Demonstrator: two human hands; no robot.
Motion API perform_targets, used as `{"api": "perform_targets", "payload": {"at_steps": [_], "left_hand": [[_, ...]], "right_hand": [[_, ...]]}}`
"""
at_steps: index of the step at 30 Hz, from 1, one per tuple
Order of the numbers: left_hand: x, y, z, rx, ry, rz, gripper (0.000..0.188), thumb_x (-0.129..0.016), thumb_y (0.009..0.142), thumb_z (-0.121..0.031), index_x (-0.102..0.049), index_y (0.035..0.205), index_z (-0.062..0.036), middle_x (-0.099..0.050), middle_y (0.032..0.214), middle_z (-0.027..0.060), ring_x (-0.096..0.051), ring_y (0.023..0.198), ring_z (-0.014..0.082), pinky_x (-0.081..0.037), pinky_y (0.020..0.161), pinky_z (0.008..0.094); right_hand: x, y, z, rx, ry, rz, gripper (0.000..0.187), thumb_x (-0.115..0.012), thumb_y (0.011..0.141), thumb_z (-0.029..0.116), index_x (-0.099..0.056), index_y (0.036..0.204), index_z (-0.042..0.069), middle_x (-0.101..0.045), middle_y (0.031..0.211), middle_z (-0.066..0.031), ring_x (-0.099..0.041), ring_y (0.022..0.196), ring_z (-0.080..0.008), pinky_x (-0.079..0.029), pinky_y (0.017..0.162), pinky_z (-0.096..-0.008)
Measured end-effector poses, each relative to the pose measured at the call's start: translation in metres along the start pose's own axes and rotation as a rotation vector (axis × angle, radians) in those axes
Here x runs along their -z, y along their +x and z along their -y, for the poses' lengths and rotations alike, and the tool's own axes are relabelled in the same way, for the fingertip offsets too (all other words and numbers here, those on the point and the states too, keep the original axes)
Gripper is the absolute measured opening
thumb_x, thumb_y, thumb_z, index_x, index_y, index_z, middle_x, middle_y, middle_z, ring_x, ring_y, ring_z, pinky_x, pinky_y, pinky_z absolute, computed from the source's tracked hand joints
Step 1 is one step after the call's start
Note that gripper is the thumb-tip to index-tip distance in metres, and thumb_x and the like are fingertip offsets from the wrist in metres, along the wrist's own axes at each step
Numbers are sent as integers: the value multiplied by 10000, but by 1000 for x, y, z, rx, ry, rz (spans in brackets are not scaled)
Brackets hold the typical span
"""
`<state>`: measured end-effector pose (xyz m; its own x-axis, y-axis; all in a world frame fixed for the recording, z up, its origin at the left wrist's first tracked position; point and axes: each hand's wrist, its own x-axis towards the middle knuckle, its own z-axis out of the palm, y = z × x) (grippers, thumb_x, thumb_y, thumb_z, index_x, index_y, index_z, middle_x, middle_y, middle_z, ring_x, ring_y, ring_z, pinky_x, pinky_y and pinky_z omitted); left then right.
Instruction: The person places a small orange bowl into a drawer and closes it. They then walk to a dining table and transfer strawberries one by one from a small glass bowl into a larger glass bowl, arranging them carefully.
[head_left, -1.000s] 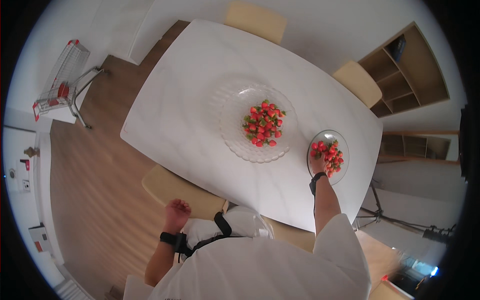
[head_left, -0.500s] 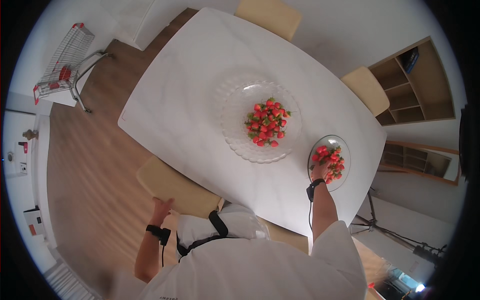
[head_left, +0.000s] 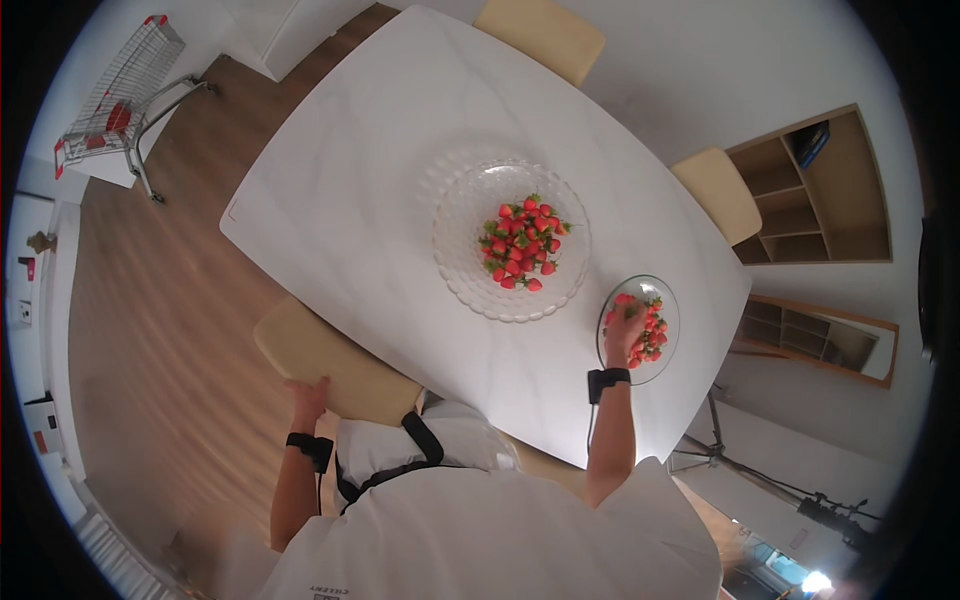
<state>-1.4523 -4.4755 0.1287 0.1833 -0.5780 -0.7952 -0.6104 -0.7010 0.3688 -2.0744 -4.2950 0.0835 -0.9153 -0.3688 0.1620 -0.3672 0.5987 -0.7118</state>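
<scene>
My right hand (head_left: 624, 335) is over the left side of a small clear glass plate (head_left: 668, 372), its fingers closed around a strawberry (head_left: 631, 312) whose green leaves show at the fingertips. More strawberries (head_left: 653, 335) lie heaped on that plate, partly hidden by the hand. To its left stands a large clear glass bowl with a scalloped rim (head_left: 462, 275), holding a pile of red strawberries (head_left: 522, 245) with green tops. Low at the left, my left hand (head_left: 308, 398) is beside the edge of a beige chair (head_left: 335, 365), fingers apart and holding nothing.
Both glass dishes rest on a white marbled table (head_left: 370, 150). Beige chairs stand at its far side (head_left: 540, 38) and right side (head_left: 715, 195). A wire shopping cart (head_left: 125, 95) is at far left on the wooden floor. A black stand (head_left: 715, 450) is at the right.
My right hand has moved slightly away from me and its fingers have closed on a strawberry at the plate. The view has shifted slightly; my left hand stays near the chair.
</scene>
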Motion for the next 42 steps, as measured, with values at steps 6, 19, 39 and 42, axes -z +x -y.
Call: {"api": "perform_targets", "payload": {"at_steps": [6,19,39,42], "left_hand": [[-5,54,71,-245,158,-114,956,-593,796,-366,-6,1243,242,-389,1224,382,-417,1160,397,-302,1003,438],[-14,92,109,-237,215,-229,1012,-604,792,-338,97,1272,211,-432,1173,324,-512,993,357,-441,686,353],[-6,-15,-19,53,-23,-103,935,-615,750,-315,-13,1268,177,-428,1185,291,-464,1088,353,-349,991,436],[-7,29,34,-57,-65,-211,829,-614,753,-290,-106,1198,191,-427,1168,308,-455,1096,351,-388,954,402]], "right_hand": [[-88,-65,153,-260,503,503,152,-560,847,83,-496,985,87,-515,761,-27,-545,592,-113,-515,442,-261],[-20,13,-17,-119,-300,269,507,-607,788,217,-444,1256,108,-415,1297,-196,-486,1111,-312,-457,835,-505],[0,-4,-52,-141,-672,252,531,-572,765,259,-425,1270,182,-293,1285,-272,-368,1137,-436,-355,929,-506],[3,0,-39,-157,-550,336,527,-585,780,208,-424,1282,193,-249,1335,-244,-376,1189,-412,-345,985,-480]]}}
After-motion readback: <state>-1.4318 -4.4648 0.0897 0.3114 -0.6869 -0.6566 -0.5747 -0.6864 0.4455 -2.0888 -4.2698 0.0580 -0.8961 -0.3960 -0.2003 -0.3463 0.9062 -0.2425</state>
